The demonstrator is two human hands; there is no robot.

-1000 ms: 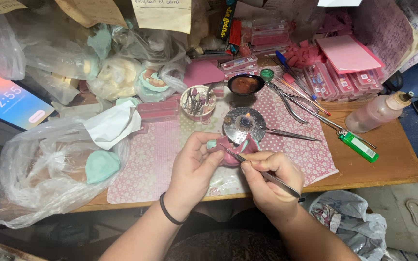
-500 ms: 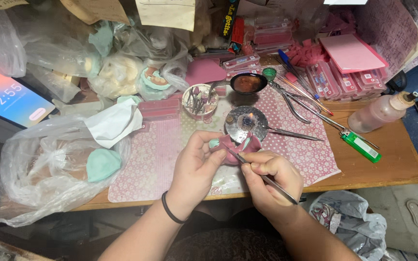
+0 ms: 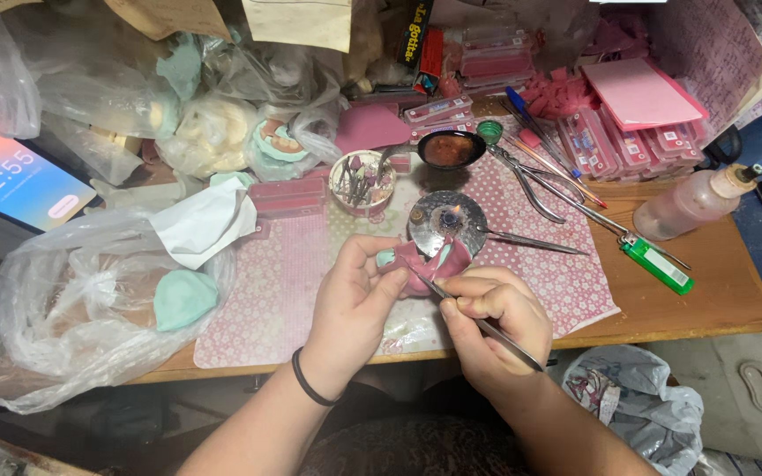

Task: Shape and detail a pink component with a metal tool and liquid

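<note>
Head view looks straight down on a crowded wooden tabletop [image 3: 716, 304], with a round metal dish [image 3: 448, 222] carrying a small flame as the landmark. Just below that dish, over a pink patterned mat [image 3: 293, 291], the left hand [image 3: 354, 304] pinches a pink wax piece [image 3: 425, 264] on a pale green base; thumb and fingers [image 3: 365, 256] are closed around it from the left. The right hand [image 3: 496, 326] grips a thin metal carving tool [image 3: 478, 322] pen-fashion, fingers closed tight on its shaft, the tip touching the near edge of the wax while the handle trails back toward the wrist.

To do this well, I judge that the tip should work in short, light strokes, with the wax turned by the holding hand rather than the tool swung around it. Bracing the two hands together near the work would steady the tip, and the wax is better kept just clear of the flame.

Both forearms rise from the bottom edge and converge below the dish; the left wrist, with a dark band [image 3: 308, 389], is bent inward, and the right wrist is curled, knuckles up.

Right of the dish lie pliers [image 3: 526, 181], a green lighter [image 3: 659, 264] and a squeeze bottle [image 3: 690, 204]. Left of it sits a cup of small burs [image 3: 363, 181], and far left a plastic bag [image 3: 72, 326].
</note>
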